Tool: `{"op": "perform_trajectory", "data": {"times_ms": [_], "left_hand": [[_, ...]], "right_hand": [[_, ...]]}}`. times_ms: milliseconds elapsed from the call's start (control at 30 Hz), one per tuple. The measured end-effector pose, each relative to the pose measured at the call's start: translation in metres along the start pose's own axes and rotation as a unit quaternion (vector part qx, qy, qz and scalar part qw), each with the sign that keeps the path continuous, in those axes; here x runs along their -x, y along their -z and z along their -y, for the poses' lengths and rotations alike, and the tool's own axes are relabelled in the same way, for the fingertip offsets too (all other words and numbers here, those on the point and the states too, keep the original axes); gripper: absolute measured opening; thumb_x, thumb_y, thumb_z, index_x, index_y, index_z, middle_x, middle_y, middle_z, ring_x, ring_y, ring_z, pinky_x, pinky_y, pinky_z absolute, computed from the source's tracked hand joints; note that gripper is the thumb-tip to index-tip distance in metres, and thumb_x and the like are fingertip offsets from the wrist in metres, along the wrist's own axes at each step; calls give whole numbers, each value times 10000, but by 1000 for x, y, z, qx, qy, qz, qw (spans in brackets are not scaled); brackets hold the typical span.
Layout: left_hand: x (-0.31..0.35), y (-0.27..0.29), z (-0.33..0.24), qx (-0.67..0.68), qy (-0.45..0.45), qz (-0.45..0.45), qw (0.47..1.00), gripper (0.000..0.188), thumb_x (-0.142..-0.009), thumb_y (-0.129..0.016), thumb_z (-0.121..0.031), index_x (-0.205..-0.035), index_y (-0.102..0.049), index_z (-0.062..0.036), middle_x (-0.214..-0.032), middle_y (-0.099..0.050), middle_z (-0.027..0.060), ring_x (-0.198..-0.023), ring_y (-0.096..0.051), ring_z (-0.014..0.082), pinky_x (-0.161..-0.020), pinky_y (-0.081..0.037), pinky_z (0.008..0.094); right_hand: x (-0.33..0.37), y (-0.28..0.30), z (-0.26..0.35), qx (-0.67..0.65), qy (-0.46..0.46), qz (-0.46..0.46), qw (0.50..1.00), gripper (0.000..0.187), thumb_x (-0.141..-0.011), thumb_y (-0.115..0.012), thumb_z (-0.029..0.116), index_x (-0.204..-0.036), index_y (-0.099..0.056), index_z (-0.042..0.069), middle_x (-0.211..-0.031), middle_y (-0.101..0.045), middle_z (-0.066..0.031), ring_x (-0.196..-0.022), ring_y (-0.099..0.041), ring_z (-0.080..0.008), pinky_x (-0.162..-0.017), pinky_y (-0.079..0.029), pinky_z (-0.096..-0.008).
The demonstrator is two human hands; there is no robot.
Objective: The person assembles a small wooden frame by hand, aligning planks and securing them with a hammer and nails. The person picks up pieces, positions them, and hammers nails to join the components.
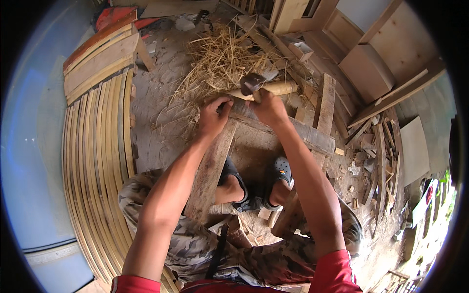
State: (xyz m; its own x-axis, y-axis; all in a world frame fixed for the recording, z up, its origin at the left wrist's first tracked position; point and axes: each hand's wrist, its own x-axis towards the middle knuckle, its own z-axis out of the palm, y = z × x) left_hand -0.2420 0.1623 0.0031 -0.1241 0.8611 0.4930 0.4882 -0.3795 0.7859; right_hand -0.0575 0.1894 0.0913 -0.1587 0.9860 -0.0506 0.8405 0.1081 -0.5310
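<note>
My right hand (267,108) grips a hammer (261,87) with a pale wooden handle and a dark metal head, held just above a rough wooden plank frame (312,136). My left hand (213,116) is closed on a small dark thing pressed against the top of the frame; what it is I cannot tell. The hammer head hangs a little to the right of my left fingers. Both forearms reach forward over my knees. My feet in dark clogs (281,170) rest under the frame.
A heap of dry straw (220,61) lies on the dirt floor beyond the frame. Many long curved bamboo slats (97,161) are stacked at the left. Boards and wood offcuts (376,156) crowd the right side. Flat planks (97,56) lean at upper left.
</note>
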Motion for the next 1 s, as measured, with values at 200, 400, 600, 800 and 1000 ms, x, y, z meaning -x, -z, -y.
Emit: {"op": "perform_trajectory", "data": {"times_ms": [200, 400, 600, 800, 1000], "left_hand": [[0, -4, 6, -26, -36, 0, 999, 145, -935, -673, -135, -1040, -686, -36, -1053, -684, 107, -910, -665, 232, -732, -555, 334], [-1, -4, 11, -46, -49, 10, 998, 162, -936, -662, -151, -1052, -682, -40, -1064, -681, 127, -967, -656, 278, -784, -547, 348], [-2, -7, 6, -45, -53, -6, 998, 169, -934, -660, -158, -1051, -681, -38, -1063, -689, 125, -958, -667, 276, -800, -543, 355], [-4, -7, 7, -45, -67, -16, 997, 159, -921, -666, -141, -1036, -687, -33, -1055, -699, 121, -972, -660, 284, -824, -537, 369], [-4, -4, 8, -57, -64, -13, 996, 153, -914, -668, -128, -1032, -695, -34, -1040, -697, 120, -986, -653, 285, -837, -538, 373]], "right_hand": [[14, 34, 36, -45, 64, -33, 996, 466, -884, -689, 397, -1117, -612, 1, -979, -690, -273, -979, -660, -435, -845, -507, -502], [18, 46, 50, -12, 38, 79, 996, 494, -871, -694, 356, -1144, -610, -46, -1000, -679, -304, -1011, -648, -451, -877, -498, -497], [20, 38, 40, -12, 76, -20, 997, 463, -857, -708, 347, -1099, -614, -37, -855, -674, -262, -803, -675, -372, -740, -514, -456], [22, 37, 49, 16, 75, 40, 996, 333, -849, -613, 180, -1085, -598, -54, -963, -666, -325, -970, -646, -465, -872, -504, -514], [28, 38, 63, -33, 50, -39, 997, 347, -854, -608, 191, -1104, -598, -49, -969, -667, -326, -982, -642, -471, -883, -499, -515]]}}
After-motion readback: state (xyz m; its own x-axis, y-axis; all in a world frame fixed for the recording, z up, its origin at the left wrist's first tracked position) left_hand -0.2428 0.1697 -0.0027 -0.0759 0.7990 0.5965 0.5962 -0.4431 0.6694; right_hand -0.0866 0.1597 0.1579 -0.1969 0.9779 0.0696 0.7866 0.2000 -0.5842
